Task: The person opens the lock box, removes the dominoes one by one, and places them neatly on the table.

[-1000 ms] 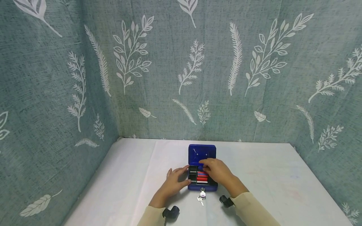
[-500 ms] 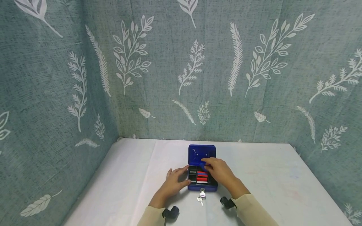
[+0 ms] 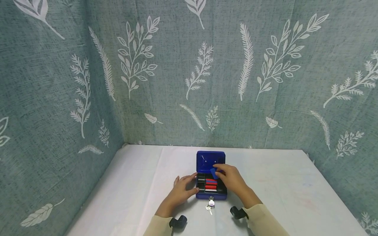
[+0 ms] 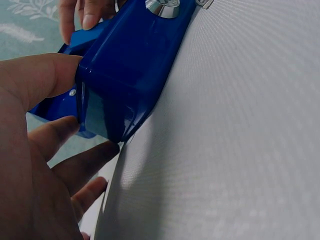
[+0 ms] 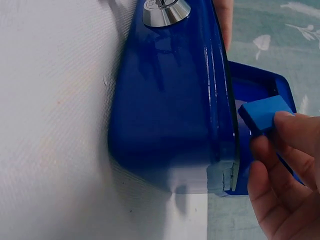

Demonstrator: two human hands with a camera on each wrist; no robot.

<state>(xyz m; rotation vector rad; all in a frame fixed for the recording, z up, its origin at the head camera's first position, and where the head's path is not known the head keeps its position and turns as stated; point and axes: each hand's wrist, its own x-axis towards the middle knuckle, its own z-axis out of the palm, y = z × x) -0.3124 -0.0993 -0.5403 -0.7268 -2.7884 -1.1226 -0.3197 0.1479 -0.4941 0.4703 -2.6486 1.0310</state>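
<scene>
A white worktop (image 3: pixel 274 183) fills a corner enclosed by grey-green fabric walls (image 3: pixel 265 82) printed with white leaf and fern motifs. Near the front middle of the worktop stands a small blue cash box (image 3: pixel 211 193) of glossy metal, its lid (image 3: pixel 211 161) raised upright at the far side. Inside sits a black tray (image 3: pixel 201 182) holding red, blue and white flat pieces (image 3: pixel 211 186) laid in rows. A round silver lock (image 5: pixel 165 11) is set in the front wall of the box, and a bunch of keys (image 3: pixel 210 206) hangs from it onto the worktop. The left hand (image 3: pixel 180 190) rests against the left side of the box, thumb on the upper edge and fingers spread along the wall; its grip is relaxed and encloses nothing. The right hand (image 3: pixel 231 178) is above the right part of the tray, just in front of the lid, its grip pinching a small blue block (image 5: pixel 263 114) between thumb and fingertips. Both forearms wear cream sleeves (image 3: pixel 262 219), and a black wrist mount (image 3: pixel 178 222) shows at each.
</scene>
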